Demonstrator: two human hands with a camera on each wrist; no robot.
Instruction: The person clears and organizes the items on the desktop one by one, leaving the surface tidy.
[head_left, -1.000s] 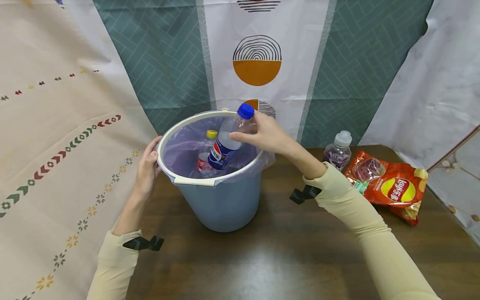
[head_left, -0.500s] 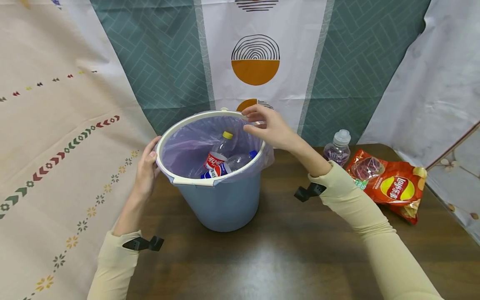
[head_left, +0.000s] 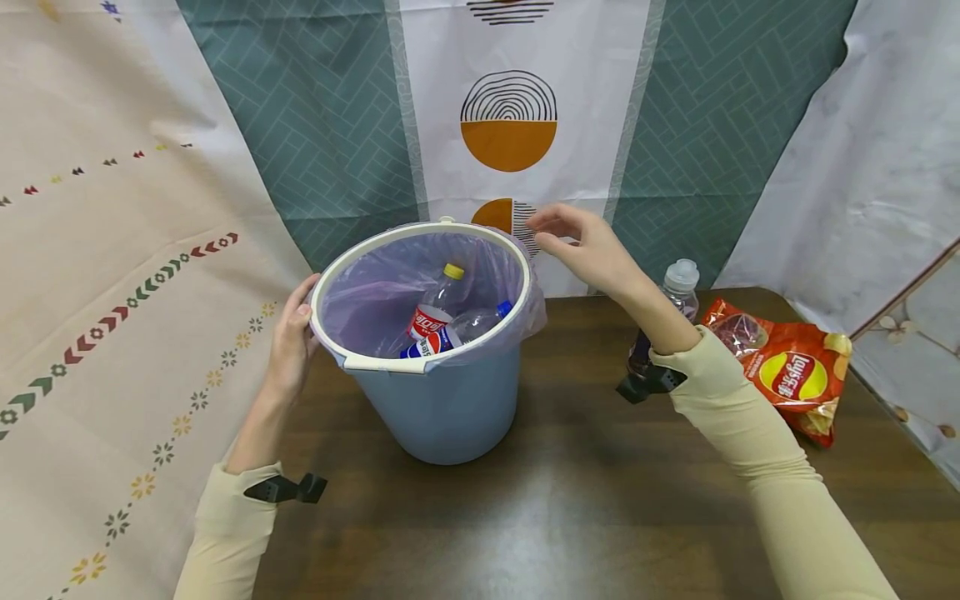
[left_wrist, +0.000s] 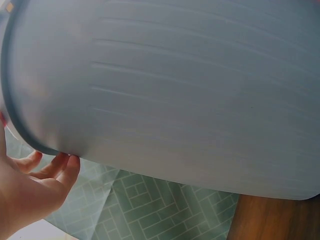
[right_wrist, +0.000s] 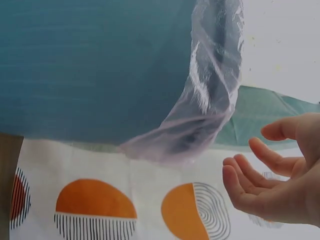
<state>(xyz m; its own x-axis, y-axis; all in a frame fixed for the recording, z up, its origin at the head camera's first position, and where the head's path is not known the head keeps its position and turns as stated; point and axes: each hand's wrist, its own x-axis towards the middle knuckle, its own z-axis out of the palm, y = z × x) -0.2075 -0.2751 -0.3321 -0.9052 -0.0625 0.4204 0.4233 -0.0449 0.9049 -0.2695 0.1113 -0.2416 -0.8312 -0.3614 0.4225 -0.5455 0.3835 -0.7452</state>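
A blue trash bin (head_left: 450, 417) with a cream rim and a thin purple liner bag (head_left: 360, 308) stands on the table. At the bin's left side my left hand (head_left: 291, 342) grips the rim; in the left wrist view its fingertips (left_wrist: 70, 167) press against the bin just under the edge. Inside lie a yellow-capped bottle with a red label (head_left: 429, 321) and a blue-capped Pepsi bottle (head_left: 472, 325), leaning low. My right hand (head_left: 588, 250) hovers beyond the bin's right rim, holding nothing, its fingers loosely bent and apart from the liner in the right wrist view.
Right of the bin, a clear bottle with a whitish cap (head_left: 682, 279) is partly hidden behind my right forearm. Beside it lies a red Lay's chip bag (head_left: 795, 375) on the brown wooden table (head_left: 570, 500). Patterned cloth (head_left: 330, 108) hangs at the back and left.
My right hand let go of the blue-capped Pepsi bottle, which dropped into the bin, then moved right, away from the rim. The yellow-capped bottle shifted and leans. My left hand stayed put.
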